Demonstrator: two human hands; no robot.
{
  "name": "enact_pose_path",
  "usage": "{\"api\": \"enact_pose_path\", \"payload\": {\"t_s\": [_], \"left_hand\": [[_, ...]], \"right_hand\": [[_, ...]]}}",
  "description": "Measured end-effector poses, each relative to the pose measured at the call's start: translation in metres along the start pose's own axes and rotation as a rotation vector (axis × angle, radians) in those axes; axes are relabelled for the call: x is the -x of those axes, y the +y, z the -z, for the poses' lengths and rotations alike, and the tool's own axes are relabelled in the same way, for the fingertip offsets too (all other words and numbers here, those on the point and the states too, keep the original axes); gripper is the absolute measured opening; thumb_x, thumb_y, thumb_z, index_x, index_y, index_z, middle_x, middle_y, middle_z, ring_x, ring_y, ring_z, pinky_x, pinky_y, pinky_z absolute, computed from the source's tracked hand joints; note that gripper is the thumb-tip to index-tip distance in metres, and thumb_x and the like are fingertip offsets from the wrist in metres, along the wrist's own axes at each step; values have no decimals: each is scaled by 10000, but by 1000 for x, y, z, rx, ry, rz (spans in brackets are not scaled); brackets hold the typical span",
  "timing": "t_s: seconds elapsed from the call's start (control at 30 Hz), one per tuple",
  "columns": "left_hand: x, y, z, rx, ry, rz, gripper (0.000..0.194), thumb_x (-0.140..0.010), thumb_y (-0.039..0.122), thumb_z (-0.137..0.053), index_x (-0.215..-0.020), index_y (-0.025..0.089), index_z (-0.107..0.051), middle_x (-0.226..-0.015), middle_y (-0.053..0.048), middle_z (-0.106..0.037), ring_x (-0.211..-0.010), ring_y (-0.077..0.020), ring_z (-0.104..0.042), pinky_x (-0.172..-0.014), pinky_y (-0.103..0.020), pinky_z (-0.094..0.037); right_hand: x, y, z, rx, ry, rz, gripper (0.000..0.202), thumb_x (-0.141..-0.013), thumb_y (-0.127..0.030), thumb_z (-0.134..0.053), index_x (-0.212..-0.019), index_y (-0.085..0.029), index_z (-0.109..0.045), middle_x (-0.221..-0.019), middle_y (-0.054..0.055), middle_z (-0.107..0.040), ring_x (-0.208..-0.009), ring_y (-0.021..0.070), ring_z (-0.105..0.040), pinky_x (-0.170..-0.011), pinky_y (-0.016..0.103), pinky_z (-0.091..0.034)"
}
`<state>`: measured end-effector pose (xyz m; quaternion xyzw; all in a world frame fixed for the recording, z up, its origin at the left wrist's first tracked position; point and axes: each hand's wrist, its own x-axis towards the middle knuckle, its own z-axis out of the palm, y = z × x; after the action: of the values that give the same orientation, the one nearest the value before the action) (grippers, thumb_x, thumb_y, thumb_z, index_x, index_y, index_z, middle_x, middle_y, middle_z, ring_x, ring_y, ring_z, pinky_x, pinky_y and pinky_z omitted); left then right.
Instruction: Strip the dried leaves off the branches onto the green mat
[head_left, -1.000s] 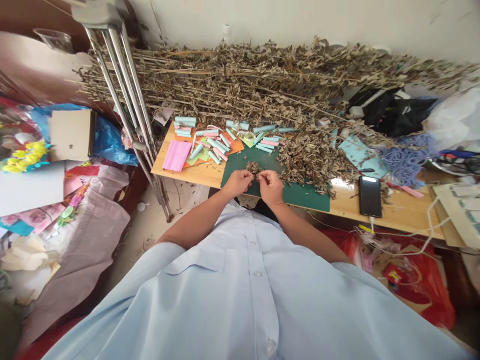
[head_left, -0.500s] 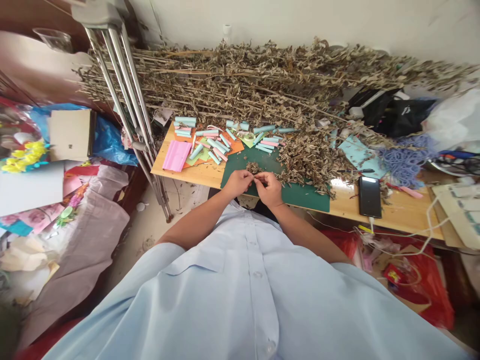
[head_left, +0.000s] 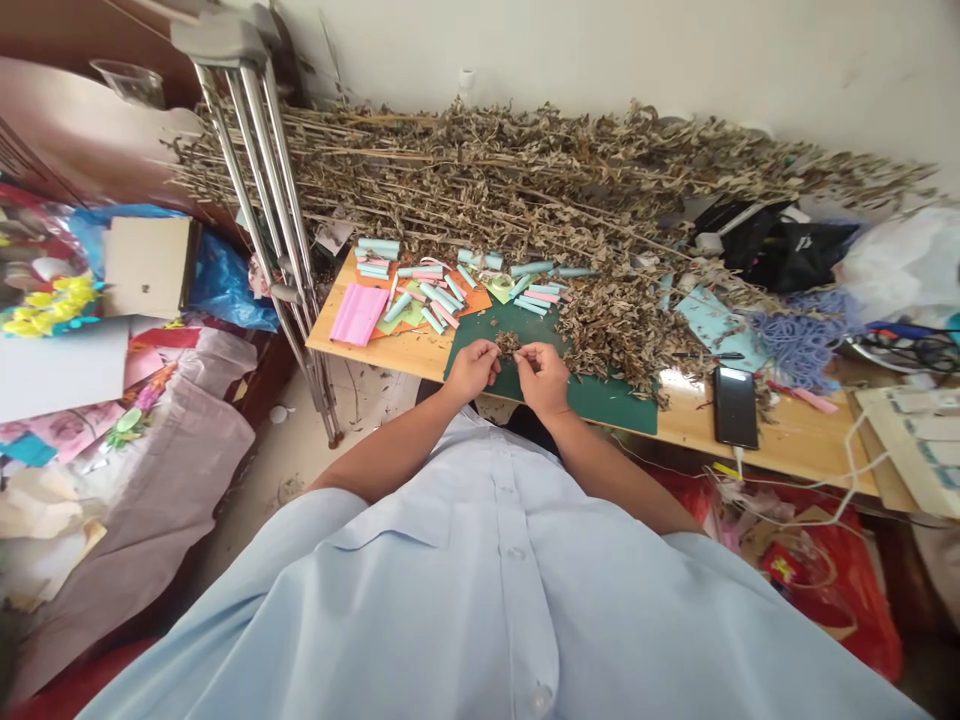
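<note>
My left hand (head_left: 472, 370) is closed, thumb and fingertips pinched together, just left of a small heap of crumbled dried leaves (head_left: 506, 342). On the right of that heap, my right hand (head_left: 544, 378) also pinches with thumb and forefinger. Whatever either pinch holds is too small to make out. Both hands are over the front edge of a green cutting mat (head_left: 615, 398), with a small gap between them. A larger pile of dried leaves (head_left: 615, 335) spreads over the mat's right part.
Rolled paper tubes (head_left: 441, 298) and a pink paper sheet (head_left: 358, 314) lie on the wooden table (head_left: 326, 330). Long dried stalks (head_left: 480, 180) line the wall. Crutches (head_left: 262, 170) stand at left. A phone (head_left: 736, 408) with a white cable lies right, near blue string (head_left: 799, 340).
My hands, whose fingertips met half a second ago, have drawn slightly apart, the right one moving right. The small leaf heap shows more between them. The camera view has shifted a little.
</note>
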<state>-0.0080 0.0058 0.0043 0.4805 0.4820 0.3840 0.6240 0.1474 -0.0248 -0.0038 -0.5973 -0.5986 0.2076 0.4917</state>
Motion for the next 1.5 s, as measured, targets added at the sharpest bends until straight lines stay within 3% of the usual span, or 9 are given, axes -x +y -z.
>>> {"api": "enact_pose_path", "payload": {"t_s": [0.27,0.5,0.77,0.97,1.17,1.23,1.33,1.43,1.5], "left_hand": [[1,6,0,1,8,41,160,-936,307,-544,-844,177,-555,-615,39,-580,-410,-51,-480,-431,-185,-320],[1,4,1,-39,-2,32,153,-928,297,-528,-827,183,-539,-628,36,-593,-412,-53,-483,-427,-186,-315],[1,3,2,-22,-8,38,160,-917,317,-535,-826,186,-531,-624,40,-582,-418,-56,-482,-432,-189,-318],[3,5,3,-52,-14,7,124,-878,299,-563,-837,182,-552,-647,35,-592,-431,-58,-487,-442,-195,-337],[3,5,1,-68,-26,-10,104,-848,279,-592,-845,179,-566,-640,38,-578,-443,-59,-477,-466,-203,-364],[3,5,1,-79,-29,-13,101,-838,273,-604,-844,179,-568,-640,36,-575,-444,-63,-478,-465,-206,-362],[4,4,0,-108,-29,-20,102,-831,275,-610,-845,180,-574,-648,30,-581,-455,-71,-483,-474,-212,-371],[7,7,0,-160,-34,-22,101,-841,285,-591,-846,185,-575,-648,27,-588,-469,-79,-484,-491,-215,-380],[9,9,0,-204,-37,-31,103,-837,288,-590,-850,186,-584,-651,25,-593,-484,-85,-494,-501,-216,-381]], "right_hand": [[-40,6,-4,267,-184,154,133,-881,-231,-565,-988,-230,-644,-895,56,-713,-816,217,-663,-808,355,-538],[-41,8,-6,342,-247,171,196,-874,-175,-555,-1029,-227,-663,-947,75,-745,-878,249,-680,-826,375,-529],[-33,2,23,213,-67,110,199,-929,-266,-532,-1068,-226,-669,-1007,77,-766,-931,241,-721,-878,396,-566],[-12,9,62,231,103,9,229,-947,-387,-548,-1008,-224,-697,-937,70,-760,-785,220,-710,-783,371,-576],[2,27,105,353,208,-75,230,-923,-383,-571,-990,-210,-707,-879,71,-736,-736,225,-674,-784,394,-560],[4,27,112,397,168,-69,231,-908,-383,-592,-1007,-210,-710,-917,76,-719,-691,210,-644,-784,404,-556],[7,21,112,446,14,-3,371,-867,-424,-666,-1179,-223,-685,-1162,118,-660,-672,181,-612,-775,404,-559],[8,17,104,507,-137,16,596,-812,-472,-739,-1348,-252,-599,-1322,142,-568,-796,217,-647,-769,407,-564],[7,20,97,548,-162,1,615,-804,-479,-747,-1352,-250,-590,-1332,143,-553,-918,263,-658,-787,417,-564]]}}
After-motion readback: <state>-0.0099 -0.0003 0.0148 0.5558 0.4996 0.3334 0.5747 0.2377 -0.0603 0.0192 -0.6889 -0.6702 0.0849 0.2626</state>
